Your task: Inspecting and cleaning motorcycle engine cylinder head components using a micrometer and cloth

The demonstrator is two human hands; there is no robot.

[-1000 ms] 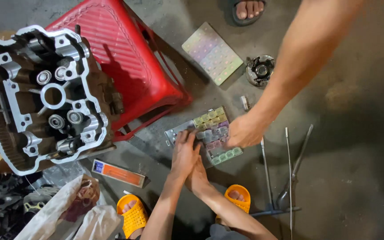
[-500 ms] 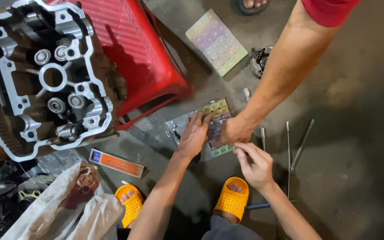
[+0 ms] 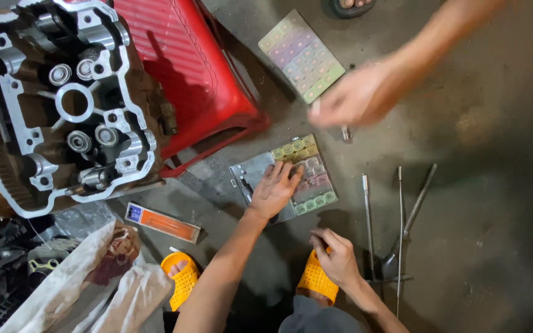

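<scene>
Pressing: left hand [image 3: 276,190] flat, fingers spread, steadying clear compartmented plastic box [image 3: 316,179] beneath it.
Right hand [image 3: 338,259]: fingers curled narrow; contents cannot tell.

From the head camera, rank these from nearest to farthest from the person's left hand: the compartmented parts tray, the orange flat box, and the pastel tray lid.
1. Compartmented clear plastic parts tray: directly under the left hand.
2. Orange flat box: on the floor, off to the hand's left.
3. Pastel rectangular tray lid: farthest, up beside the red plastic stool.
</scene>
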